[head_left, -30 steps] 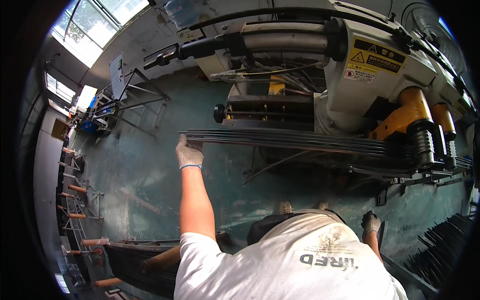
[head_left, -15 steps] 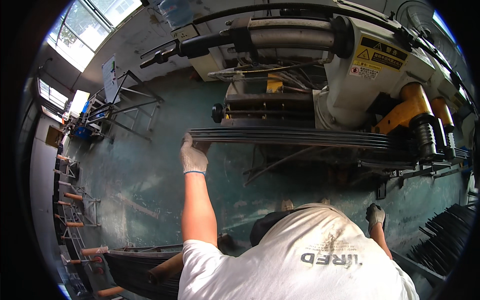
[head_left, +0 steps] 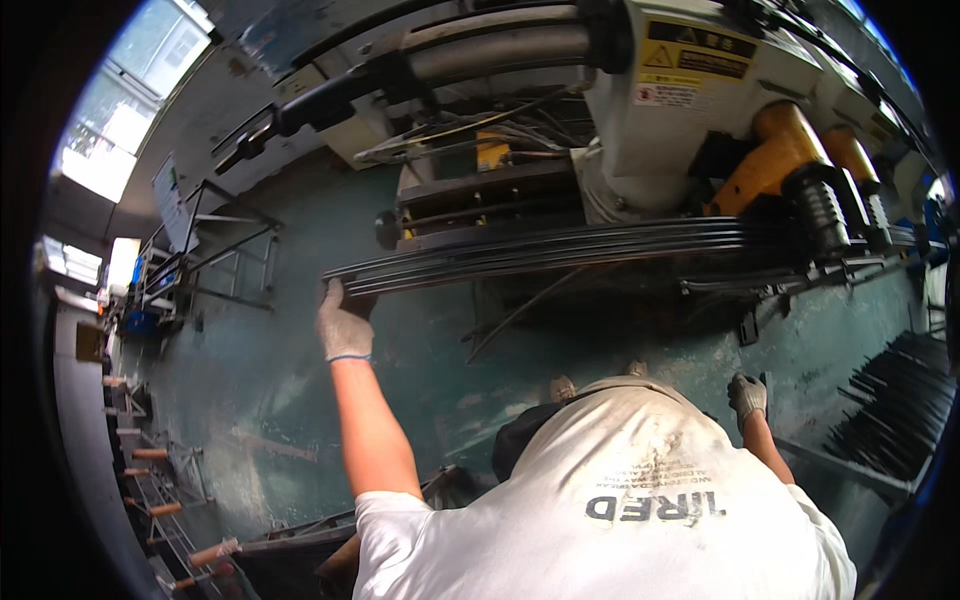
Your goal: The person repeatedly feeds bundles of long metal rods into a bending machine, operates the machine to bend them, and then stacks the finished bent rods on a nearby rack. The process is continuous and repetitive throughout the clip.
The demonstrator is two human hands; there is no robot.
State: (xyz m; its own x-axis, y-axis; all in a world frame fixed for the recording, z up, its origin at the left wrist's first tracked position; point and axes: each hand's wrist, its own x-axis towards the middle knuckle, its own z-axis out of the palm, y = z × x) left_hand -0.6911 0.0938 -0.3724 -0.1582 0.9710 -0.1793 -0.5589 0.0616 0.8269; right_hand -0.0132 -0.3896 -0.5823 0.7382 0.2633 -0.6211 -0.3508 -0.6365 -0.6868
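My left hand (head_left: 343, 325), in a pale knit glove, is closed around the left end of a bundle of long thin dark metal bars (head_left: 520, 251). The bars run rightward, slightly tilted, in front of a large press-like machine (head_left: 655, 125). Their far right part passes beneath its yellow arm (head_left: 775, 160) and a coil spring (head_left: 820, 215). My right hand (head_left: 746, 394), gloved with dark-stained fingers, hangs low on the right, away from the bars. Its fingers are curled in; what they hold, if anything, cannot be made out.
A stack of dark bars (head_left: 895, 405) lies at the right edge. Behind the held bars are machine rollers (head_left: 490, 208). A metal frame (head_left: 235, 235) stands at the far left, and a rack with orange-brown rollers (head_left: 165, 510) at the lower left. Warning labels (head_left: 695, 55) mark the machine.
The view has shifted. My left hand has moved left and slightly down with the bar ends, so the bars now slope more. My right hand stays low and curled.
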